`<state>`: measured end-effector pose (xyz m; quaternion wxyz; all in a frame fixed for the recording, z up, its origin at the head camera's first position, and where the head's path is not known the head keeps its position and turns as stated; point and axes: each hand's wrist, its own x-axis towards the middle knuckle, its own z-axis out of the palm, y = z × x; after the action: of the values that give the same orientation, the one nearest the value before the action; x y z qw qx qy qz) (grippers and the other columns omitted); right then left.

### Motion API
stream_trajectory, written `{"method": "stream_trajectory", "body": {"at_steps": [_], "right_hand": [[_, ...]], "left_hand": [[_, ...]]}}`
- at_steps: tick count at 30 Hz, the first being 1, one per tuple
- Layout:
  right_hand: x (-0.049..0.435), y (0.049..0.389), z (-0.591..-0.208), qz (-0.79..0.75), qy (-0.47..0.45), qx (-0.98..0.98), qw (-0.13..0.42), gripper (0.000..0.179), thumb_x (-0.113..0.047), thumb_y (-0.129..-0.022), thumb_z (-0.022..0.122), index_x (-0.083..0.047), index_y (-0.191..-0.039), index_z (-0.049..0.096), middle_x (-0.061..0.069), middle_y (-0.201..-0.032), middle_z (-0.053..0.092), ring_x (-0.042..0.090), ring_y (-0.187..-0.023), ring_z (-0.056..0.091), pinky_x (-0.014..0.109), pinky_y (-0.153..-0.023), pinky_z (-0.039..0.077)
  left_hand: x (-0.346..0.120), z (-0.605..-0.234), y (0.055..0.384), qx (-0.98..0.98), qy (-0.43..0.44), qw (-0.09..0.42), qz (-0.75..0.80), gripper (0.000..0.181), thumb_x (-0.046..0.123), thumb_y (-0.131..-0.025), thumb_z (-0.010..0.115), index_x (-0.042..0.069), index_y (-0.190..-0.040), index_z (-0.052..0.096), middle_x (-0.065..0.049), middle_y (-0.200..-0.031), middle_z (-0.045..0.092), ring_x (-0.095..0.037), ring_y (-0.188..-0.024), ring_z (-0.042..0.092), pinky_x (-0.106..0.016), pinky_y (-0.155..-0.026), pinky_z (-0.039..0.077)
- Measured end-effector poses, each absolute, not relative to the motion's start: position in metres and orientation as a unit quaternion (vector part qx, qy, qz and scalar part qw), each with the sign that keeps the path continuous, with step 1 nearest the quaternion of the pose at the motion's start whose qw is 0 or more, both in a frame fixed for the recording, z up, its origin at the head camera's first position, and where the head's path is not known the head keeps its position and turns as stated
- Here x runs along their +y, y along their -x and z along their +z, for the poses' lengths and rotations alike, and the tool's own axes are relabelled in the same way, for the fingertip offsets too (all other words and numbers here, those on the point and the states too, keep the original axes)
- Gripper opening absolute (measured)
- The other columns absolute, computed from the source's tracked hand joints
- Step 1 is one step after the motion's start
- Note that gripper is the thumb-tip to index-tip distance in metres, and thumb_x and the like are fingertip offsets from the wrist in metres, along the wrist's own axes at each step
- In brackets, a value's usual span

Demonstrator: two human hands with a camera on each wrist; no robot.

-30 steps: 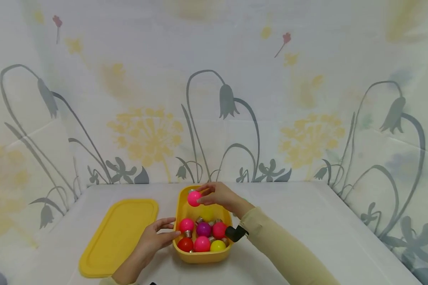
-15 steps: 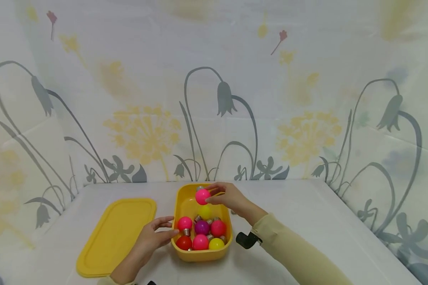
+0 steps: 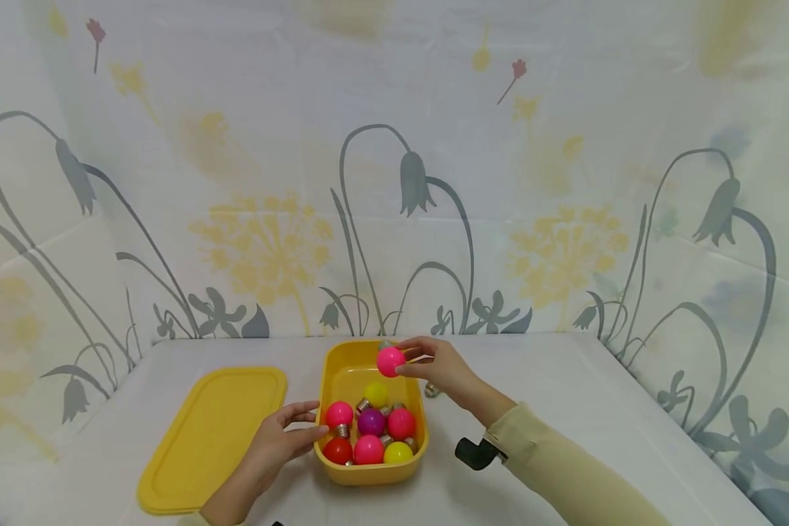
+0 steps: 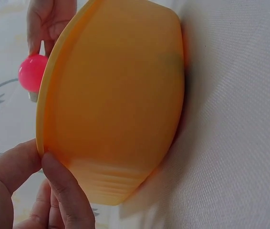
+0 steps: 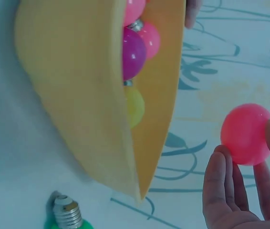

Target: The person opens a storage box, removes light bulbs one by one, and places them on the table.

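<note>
My right hand (image 3: 446, 374) holds a pink light bulb (image 3: 391, 361) between thumb and fingers, over the far right part of a yellow plastic box (image 3: 368, 476). The bulb's metal base points away from me. My left hand (image 3: 279, 442) pinches the box's left rim; in the left wrist view its thumb (image 4: 66, 188) lies against the outer wall. Inside the near half of the box lie several bulbs: a purple one (image 3: 371, 421), a red one (image 3: 337, 451), a yellow one (image 3: 397, 453) and pink ones (image 3: 369, 449). The far half shows bare floor.
A yellow lid (image 3: 213, 438) lies flat on the white table left of the box. To the right, partly behind my right hand, a green bulb (image 5: 68, 214) lies on the tabletop. A flower-printed cloth (image 3: 394, 183) hangs behind.
My right hand has moved to the right with the pink bulb, from over the box's far left to its far right. The left hand stays on the rim. The green bulb's base shows more.
</note>
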<state>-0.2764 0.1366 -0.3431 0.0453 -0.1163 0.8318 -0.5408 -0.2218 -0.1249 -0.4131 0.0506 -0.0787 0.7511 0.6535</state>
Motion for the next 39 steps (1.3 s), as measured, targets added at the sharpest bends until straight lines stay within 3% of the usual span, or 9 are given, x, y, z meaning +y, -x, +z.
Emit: {"method": "stream_trajectory", "body": {"at_steps": [8, 14, 39], "right_hand": [[0.159, 0.269, -0.346, -0.554, 0.094, 0.827, 0.016, 0.035, -0.016, -0.080, 0.074, -0.011, -0.113, 0.063, 0.006, -0.104, 0.062, 0.022, -0.092, 0.061, 0.040, -0.081, 0.052], [0.177, 0.267, -0.348, -0.554, 0.084, 0.828, -0.002, 0.037, -0.017, -0.080, 0.074, -0.009, -0.114, 0.063, 0.008, -0.105, 0.062, 0.023, -0.091, 0.062, 0.043, -0.086, 0.049], [0.222, 0.275, -0.386, -0.569, 0.036, 0.820, -0.038, 0.041, -0.011, -0.079, 0.074, -0.001, -0.116, 0.060, 0.011, -0.101, 0.062, 0.025, -0.089, 0.063, 0.042, -0.085, 0.048]], "left_hand": [[-0.126, -0.412, 0.221, 0.754, 0.078, 0.054, 0.650, 0.053, 0.016, -0.076, 0.078, 0.000, -0.121, 0.057, -0.013, -0.104, 0.055, -0.019, -0.081, 0.058, -0.034, -0.075, 0.054], [-0.126, -0.411, 0.221, 0.756, 0.073, 0.049, 0.649, 0.051, 0.016, -0.076, 0.077, 0.000, -0.121, 0.057, -0.013, -0.104, 0.055, -0.019, -0.081, 0.059, -0.035, -0.075, 0.054], [-0.125, -0.411, 0.220, 0.756, 0.076, 0.051, 0.648, 0.050, 0.016, -0.077, 0.077, 0.000, -0.121, 0.057, -0.012, -0.104, 0.055, -0.019, -0.081, 0.058, -0.035, -0.076, 0.054]]}}
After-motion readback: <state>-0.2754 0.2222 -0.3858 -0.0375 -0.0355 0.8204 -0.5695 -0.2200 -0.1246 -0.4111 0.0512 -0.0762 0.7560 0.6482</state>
